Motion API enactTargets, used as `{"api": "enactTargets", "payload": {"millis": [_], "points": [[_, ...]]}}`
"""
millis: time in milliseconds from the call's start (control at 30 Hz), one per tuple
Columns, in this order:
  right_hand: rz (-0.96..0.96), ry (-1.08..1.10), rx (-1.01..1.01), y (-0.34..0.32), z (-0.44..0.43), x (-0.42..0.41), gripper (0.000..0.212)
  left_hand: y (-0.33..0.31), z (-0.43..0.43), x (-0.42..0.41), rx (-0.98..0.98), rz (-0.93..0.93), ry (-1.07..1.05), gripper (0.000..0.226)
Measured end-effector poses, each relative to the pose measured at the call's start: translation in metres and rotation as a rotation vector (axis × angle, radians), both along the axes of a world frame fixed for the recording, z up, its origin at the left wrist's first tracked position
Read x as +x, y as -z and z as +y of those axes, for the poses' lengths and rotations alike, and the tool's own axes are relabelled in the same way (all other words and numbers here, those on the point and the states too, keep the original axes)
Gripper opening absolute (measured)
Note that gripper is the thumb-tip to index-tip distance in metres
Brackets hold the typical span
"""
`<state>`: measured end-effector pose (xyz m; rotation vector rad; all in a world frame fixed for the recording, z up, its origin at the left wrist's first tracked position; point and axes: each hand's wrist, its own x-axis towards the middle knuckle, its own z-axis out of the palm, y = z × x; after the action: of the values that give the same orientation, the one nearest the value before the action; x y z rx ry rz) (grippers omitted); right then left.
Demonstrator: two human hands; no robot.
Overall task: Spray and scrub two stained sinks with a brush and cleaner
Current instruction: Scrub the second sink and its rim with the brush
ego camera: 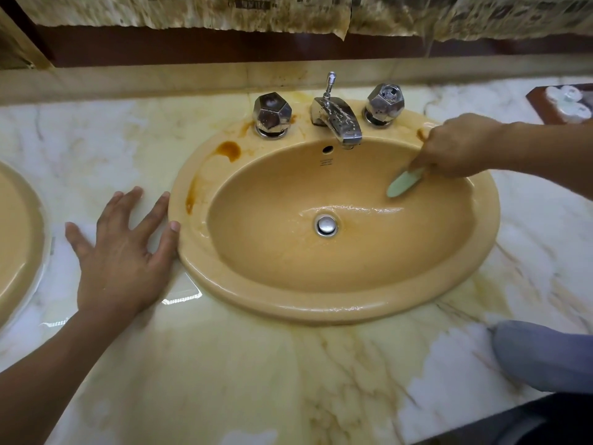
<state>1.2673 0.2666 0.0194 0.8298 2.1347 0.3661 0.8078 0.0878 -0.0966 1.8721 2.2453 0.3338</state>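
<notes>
A tan oval sink is set in the marble counter, wet inside, with brown stains on its left rim. My right hand grips a pale green brush whose end points down against the sink's upper right inner wall. My left hand lies flat on the counter with fingers spread, its thumb and forefinger touching the sink's left rim. A second tan sink shows partly at the far left edge. No cleaner bottle is in view.
A chrome faucet with two faceted knobs stands behind the basin. A chrome drain plug sits in the basin's bottom. A wooden tray with white items is at the back right. Blue-grey cloth is at the counter's front right.
</notes>
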Motion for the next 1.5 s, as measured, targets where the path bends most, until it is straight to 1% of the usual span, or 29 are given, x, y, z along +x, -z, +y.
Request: {"api": "enactTargets", "payload": {"millis": [33, 67, 100, 167, 200, 233, 267, 333, 400, 433, 500, 533, 600, 667, 700, 800, 833, 933, 967, 1000, 1067, 1100, 1133, 1200, 1233, 1333, 1367, 1467, 1500], "points": [[0.008, 0.029, -0.035, -0.005, 0.0, 0.005, 0.041, 0.0, 0.0, 0.0, 0.002, 0.005, 0.001, 0.061], [0.011, 0.008, -0.026, -0.007, 0.003, 0.009, 0.044, 0.0, 0.0, 0.0, 0.002, 0.009, 0.001, 0.061], [0.065, -0.015, 0.025, -0.008, 0.005, 0.008, 0.048, 0.0, 0.0, 0.001, 0.0, 0.013, 0.003, 0.062], [0.256, -0.148, 0.118, 0.0, 0.01, 0.004, 0.052, 0.0, 0.0, 0.001, -0.003, 0.021, 0.005, 0.062], [0.305, -0.181, 0.178, 0.001, 0.013, 0.003, 0.049, 0.0, 0.0, 0.001, -0.002, 0.023, 0.006, 0.063], [0.293, -0.189, 0.206, -0.004, 0.016, 0.001, 0.046, -0.001, 0.0, 0.001, 0.001, 0.022, 0.007, 0.063], [0.224, -0.134, 0.206, -0.012, 0.014, 0.0, 0.043, -0.001, 0.0, 0.001, 0.004, 0.019, 0.008, 0.062], [0.034, 0.087, 0.095, -0.03, 0.006, -0.001, 0.04, -0.001, 0.0, 0.002, 0.009, 0.011, 0.01, 0.062], [-0.051, 0.262, -0.017, -0.046, 0.004, 0.002, 0.038, -0.002, 0.0, 0.002, 0.012, 0.004, 0.003, 0.063], [-0.052, 0.268, -0.035, -0.052, 0.003, 0.004, 0.038, -0.001, 0.0, 0.003, 0.018, -0.002, -0.001, 0.063], [-0.089, 0.183, 0.006, -0.052, -0.003, 0.009, 0.041, 0.0, 0.0, 0.003, 0.05, -0.032, -0.005, 0.064], [-0.103, 0.183, 0.022, -0.05, -0.009, 0.01, 0.042, 0.002, 0.001, 0.002, 0.069, -0.051, -0.003, 0.064], [-0.153, 0.309, -0.078, -0.039, -0.021, 0.019, 0.037, 0.008, 0.003, -0.003, 0.094, -0.08, 0.006, 0.064], [-0.168, 0.49, -0.231, -0.032, -0.033, 0.023, 0.027, 0.014, 0.004, -0.007, 0.094, -0.094, 0.011, 0.063], [-0.143, 0.529, -0.256, -0.03, -0.035, 0.024, 0.023, 0.016, 0.004, -0.008, 0.093, -0.095, 0.011, 0.062], [-0.043, 0.511, -0.128, -0.017, -0.034, 0.026, 0.022, 0.019, 0.005, -0.009, 0.115, -0.095, 0.017, 0.062], [-0.024, 0.546, -0.166, -0.01, -0.033, 0.025, 0.021, 0.019, 0.006, -0.01, 0.119, -0.096, 0.022, 0.062], [-0.038, 0.802, -0.48, 0.008, -0.038, 0.019, 0.012, 0.02, 0.005, -0.011, 0.124, -0.095, 0.021, 0.062], [-0.019, 0.815, -0.494, 0.01, -0.039, 0.018, 0.013, 0.02, 0.005, -0.011, 0.119, -0.093, 0.014, 0.062], [0.015, 0.788, -0.435, 0.016, -0.037, 0.019, 0.014, 0.019, 0.005, -0.01, 0.115, -0.09, 0.009, 0.062], [0.078, 0.598, -0.186, 0.027, -0.035, 0.02, 0.023, 0.016, 0.004, -0.008, 0.109, -0.086, 0.013, 0.062], [0.1, 0.575, -0.161, 0.034, -0.034, 0.017, 0.028, 0.014, 0.004, -0.007, 0.101, -0.087, 0.012, 0.063], [0.097, 0.597, -0.232, 0.04, -0.033, 0.011, 0.029, 0.012, 0.004, -0.005, 0.096, -0.083, 0.011, 0.063], [0.074, 0.679, -0.408, 0.047, -0.033, -0.005, 0.023, 0.006, 0.002, -0.001, 0.09, -0.06, 0.005, 0.063], [0.106, 0.66, -0.384, 0.052, -0.03, -0.009, 0.023, 0.004, 0.001, 0.001, 0.087, -0.053, 0.004, 0.063], [0.201, 0.421, -0.041, 0.061, -0.02, -0.014, 0.04, 0.0, 0.001, 0.002, 0.066, -0.05, -0.003, 0.065], [0.234, 0.406, -0.042, 0.067, -0.023, -0.017, 0.042, 0.001, 0.001, 0.002, 0.061, -0.048, -0.004, 0.065], [0.286, 0.558, -0.336, 0.078, -0.036, -0.03, 0.036, 0.002, 0.002, 0.001, 0.06, -0.071, 0.004, 0.066], [0.31, 0.6, -0.382, 0.08, -0.034, -0.031, 0.034, 0.002, 0.002, 0.001, 0.05, -0.059, 0.003, 0.066]]}}
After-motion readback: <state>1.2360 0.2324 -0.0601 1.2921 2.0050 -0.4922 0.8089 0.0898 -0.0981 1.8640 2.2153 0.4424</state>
